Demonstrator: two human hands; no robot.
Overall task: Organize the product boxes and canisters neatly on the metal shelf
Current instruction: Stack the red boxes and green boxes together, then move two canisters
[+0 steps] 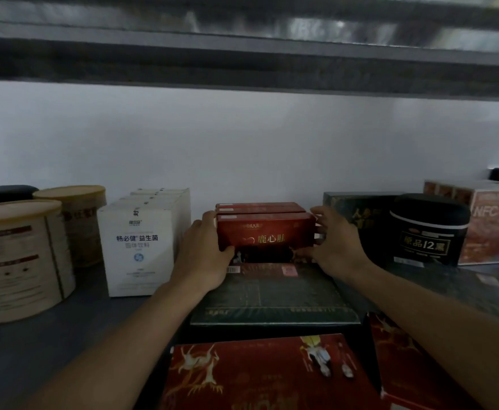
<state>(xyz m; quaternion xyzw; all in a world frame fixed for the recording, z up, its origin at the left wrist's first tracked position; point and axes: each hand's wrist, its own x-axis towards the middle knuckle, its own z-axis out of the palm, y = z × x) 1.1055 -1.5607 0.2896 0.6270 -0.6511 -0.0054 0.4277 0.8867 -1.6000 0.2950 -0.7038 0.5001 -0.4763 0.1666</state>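
Between left hand (204, 250) and right hand (335, 244), red boxes (264, 232)

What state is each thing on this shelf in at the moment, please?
red boxes: upright, three in a row, held from both sides.
left grip: holds the red boxes' left end.
right grip: holds their right end.
dark flat box: lying flat, closed.
white boxes: upright, closed.
beige canisters: upright, lids on.
black canister: upright, lid on.

Red boxes (264, 229), gold lettering
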